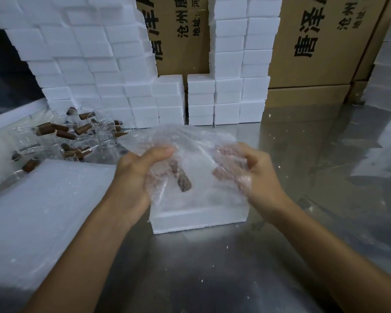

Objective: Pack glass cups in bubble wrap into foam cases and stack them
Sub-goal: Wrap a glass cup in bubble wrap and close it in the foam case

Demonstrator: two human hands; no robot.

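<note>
Head view looks down on the bubble wrap, a clear crumpled sheet bunched around a glass cup whose brown handle shows through the film. That handle is the clearest cue to how the cup lies: its long axis runs on a slant, from up and left near the left thumb down and toward the person. The glass body itself is hard to make out through the wrap. The bundle is held between both hands, directly over the open foam case, which sits on the steel surface just below and toward the person. The left hand grips the left side of the wrap, thumb curled over the top and fingers under it, and it is the hand nearer the handle. The right hand pinches the right side of the sheet, its fingers curled into the film. Judging from this, the coming move is a short drop straight down into the case, and the slanted handle probably needs turning to fit the cavity. To the left, well apart, a pile of unwrapped glass cups lies on the surface beside a flat foam sheet. Behind stand stacked foam cases and cardboard boxes.
</note>
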